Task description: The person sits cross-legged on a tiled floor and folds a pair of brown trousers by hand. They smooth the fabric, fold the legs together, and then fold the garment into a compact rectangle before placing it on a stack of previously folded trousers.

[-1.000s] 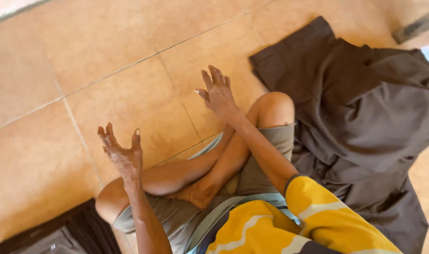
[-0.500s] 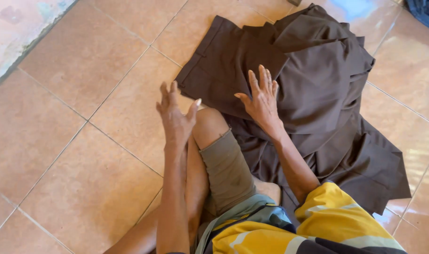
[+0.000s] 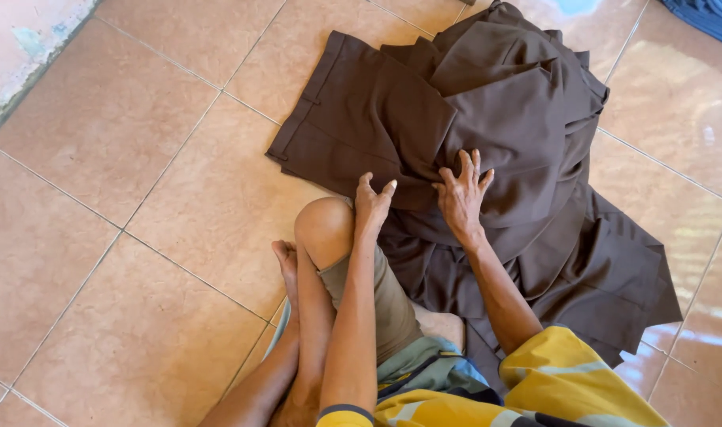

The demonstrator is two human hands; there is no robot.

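A heap of dark brown garments [image 3: 487,119] lies on the tiled floor in front of me; a waistband edge shows at its left side. My right hand [image 3: 461,194] rests on the brown cloth with fingers spread, pressing into a fold. My left hand [image 3: 371,207] hovers over my raised knee [image 3: 323,225], fingers apart, its fingertips at the near edge of the cloth. Neither hand clearly grips anything. I sit cross-legged in khaki shorts and a yellow sleeve [image 3: 551,379].
Orange-tan floor tiles [image 3: 139,198] spread to the left. A pale painted wall base [image 3: 21,55] runs along the upper left corner. A blue cloth [image 3: 713,16] lies at the top right corner. My bare foot [image 3: 286,265] rests by the knee.
My view has swung right toward the brown garments. Both hands have come down from the air; the right one now lies on the cloth, the left one at its edge.
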